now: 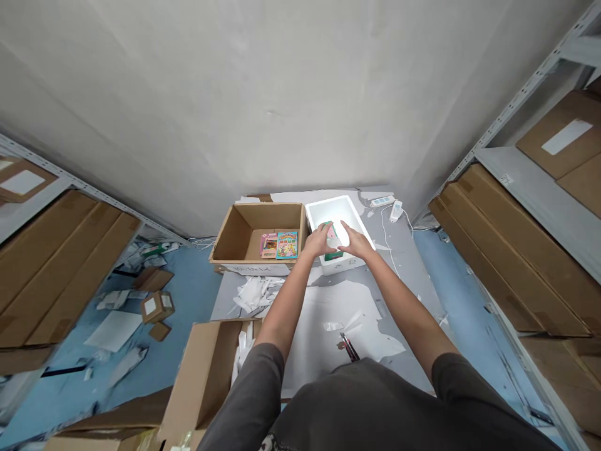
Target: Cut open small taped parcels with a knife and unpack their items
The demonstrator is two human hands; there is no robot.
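My left hand and my right hand are over a white foam box on the table. Between them is a small flat green, pink and white packet, partly hidden by my fingers. My left fingers and thumb curve around its left side. From the right, my right thumb reaches its lower edge, with the index finger raised apart. Whether the packet rests on the foam box's floor is hard to see. Left of it, a brown cardboard box holds a blue picture booklet and pink booklets.
A red-and-black cutter lies near my body. Crumpled white paper sits before the cardboard box. Power strips with cables stand at the back right. An open carton is at lower left; loaded shelves flank the table.
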